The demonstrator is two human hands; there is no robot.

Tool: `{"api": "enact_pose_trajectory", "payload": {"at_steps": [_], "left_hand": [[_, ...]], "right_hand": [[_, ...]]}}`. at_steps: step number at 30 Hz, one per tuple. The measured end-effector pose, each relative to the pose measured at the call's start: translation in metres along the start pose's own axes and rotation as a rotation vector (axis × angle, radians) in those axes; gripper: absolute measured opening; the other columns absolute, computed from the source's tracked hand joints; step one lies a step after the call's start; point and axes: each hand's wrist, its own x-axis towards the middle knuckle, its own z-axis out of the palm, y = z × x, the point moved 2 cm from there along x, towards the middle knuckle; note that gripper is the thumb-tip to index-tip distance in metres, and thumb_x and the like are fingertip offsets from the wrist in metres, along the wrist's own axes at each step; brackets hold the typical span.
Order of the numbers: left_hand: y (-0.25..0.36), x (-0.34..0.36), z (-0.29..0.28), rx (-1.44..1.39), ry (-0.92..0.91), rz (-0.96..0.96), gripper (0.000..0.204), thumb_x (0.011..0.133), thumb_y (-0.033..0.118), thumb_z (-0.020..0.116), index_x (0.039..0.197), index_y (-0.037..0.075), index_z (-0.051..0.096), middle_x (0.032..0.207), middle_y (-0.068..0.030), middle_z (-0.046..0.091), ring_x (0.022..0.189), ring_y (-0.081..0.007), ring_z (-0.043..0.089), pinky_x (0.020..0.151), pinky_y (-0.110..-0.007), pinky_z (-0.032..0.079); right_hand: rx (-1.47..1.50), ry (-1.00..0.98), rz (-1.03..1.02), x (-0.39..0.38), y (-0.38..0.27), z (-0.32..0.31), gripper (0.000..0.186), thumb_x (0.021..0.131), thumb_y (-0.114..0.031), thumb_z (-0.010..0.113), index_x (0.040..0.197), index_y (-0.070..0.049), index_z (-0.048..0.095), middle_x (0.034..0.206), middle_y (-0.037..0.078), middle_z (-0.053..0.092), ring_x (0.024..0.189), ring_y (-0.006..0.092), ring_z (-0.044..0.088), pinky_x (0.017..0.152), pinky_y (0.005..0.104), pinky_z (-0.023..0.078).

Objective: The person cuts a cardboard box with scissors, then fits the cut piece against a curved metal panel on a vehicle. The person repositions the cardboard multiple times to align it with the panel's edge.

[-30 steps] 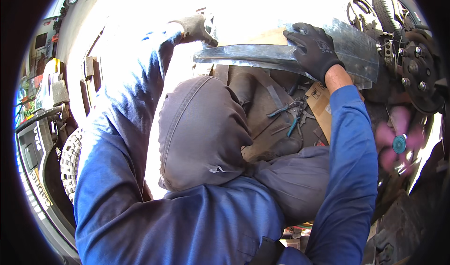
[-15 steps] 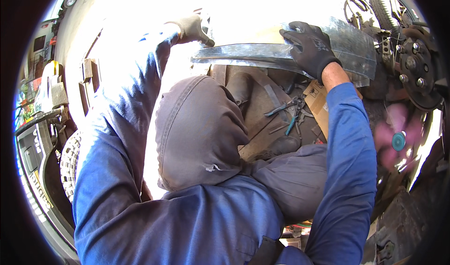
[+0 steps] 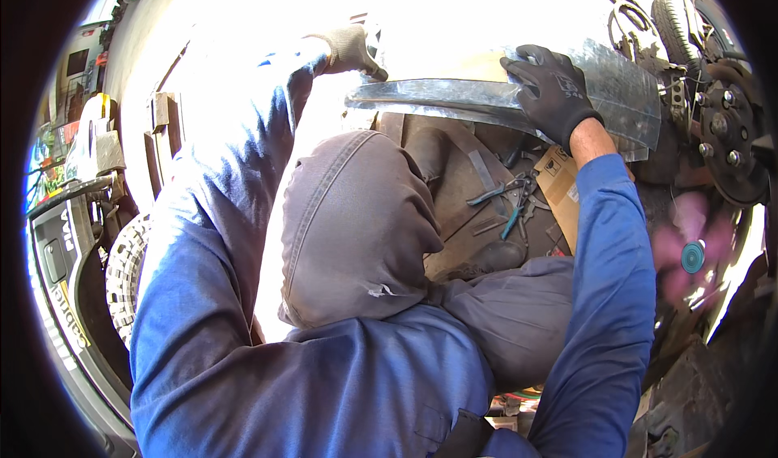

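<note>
a galvanised sheet-metal panel [image 3: 620, 93] with a folded flange [image 3: 438, 93] is lying across the upper middle of the view, in front of the person's bent knees, its flange running from near the left hand to beneath the right one. the right hand [image 3: 555, 89], in a black work glove, is resting across the flange, thumb and fingers partly curled with a gap between them; its underside is hidden, so i cannot tell whether it is pinching the metal. the left hand [image 3: 348, 50], also gloved, is curling at the flange's left end, fingertips pointing down beside it; glare is washing out the far side, so i cannot tell how firmly it is closing or on what.

between the flange and the grey trousers [image 3: 348, 223], teal-handled pliers [image 3: 510, 223] are lying on the floor among other hand tools. a brown cardboard piece [image 3: 559, 190] is lying just beside them, partly passing under the right forearm. farther right, a studded wheel hub [image 3: 724, 126] is facing the panel, a tyre [image 3: 673, 20] is standing beyond it, and a pink-bladed fan [image 3: 693, 257] is showing blurred blades around its teal centre.
</note>
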Motion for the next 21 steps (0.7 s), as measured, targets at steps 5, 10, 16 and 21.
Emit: {"api": "enact_pose_trajectory", "payload": {"at_steps": [5,10,16,21], "left_hand": [[-0.001,-0.0025,0.0,-0.043,0.013,0.041,0.043,0.083,0.038,0.096,0.104,0.002,0.084,0.094,-0.0139,0.082,0.081,-0.0261,0.076,0.076,-0.04,0.06],[-0.0014,-0.0028,-0.0001,0.0,0.048,0.055,0.056,0.081,0.053,0.094,0.1,0.001,0.086,0.092,-0.0153,0.084,0.081,-0.0255,0.08,0.076,-0.041,0.062],[0.0028,-0.0047,-0.0014,0.0,0.064,0.009,0.053,0.081,0.044,0.098,0.101,-0.004,0.083,0.095,-0.019,0.083,0.086,-0.0273,0.08,0.084,-0.041,0.064],[0.0031,-0.0054,-0.0031,0.017,0.04,0.005,0.054,0.082,0.045,0.097,0.102,-0.003,0.083,0.094,-0.0186,0.082,0.084,-0.028,0.08,0.082,-0.042,0.064]], "right_hand": [[-0.017,-0.015,0.005,0.0008,0.0008,0.0004,0.051,0.097,-0.026,0.07,0.147,-0.032,0.071,0.161,0.001,0.054,0.145,0.0272,0.052,0.129,0.0461,0.038],[-0.016,-0.018,0.001,0.0008,0.0008,0.0009,0.05,0.098,-0.027,0.069,0.148,-0.031,0.071,0.161,0.001,0.054,0.146,0.0266,0.051,0.129,0.0457,0.038],[-0.027,-0.009,-0.005,0.0012,0.0014,0.0027,0.051,0.098,-0.027,0.069,0.149,-0.032,0.07,0.161,0.001,0.054,0.147,0.0266,0.05,0.13,0.0459,0.037],[-0.032,-0.02,0.001,0.0011,0.0021,0.0032,0.052,0.099,-0.027,0.069,0.151,-0.034,0.069,0.161,0.001,0.054,0.147,0.0268,0.051,0.131,0.0463,0.036]]}}
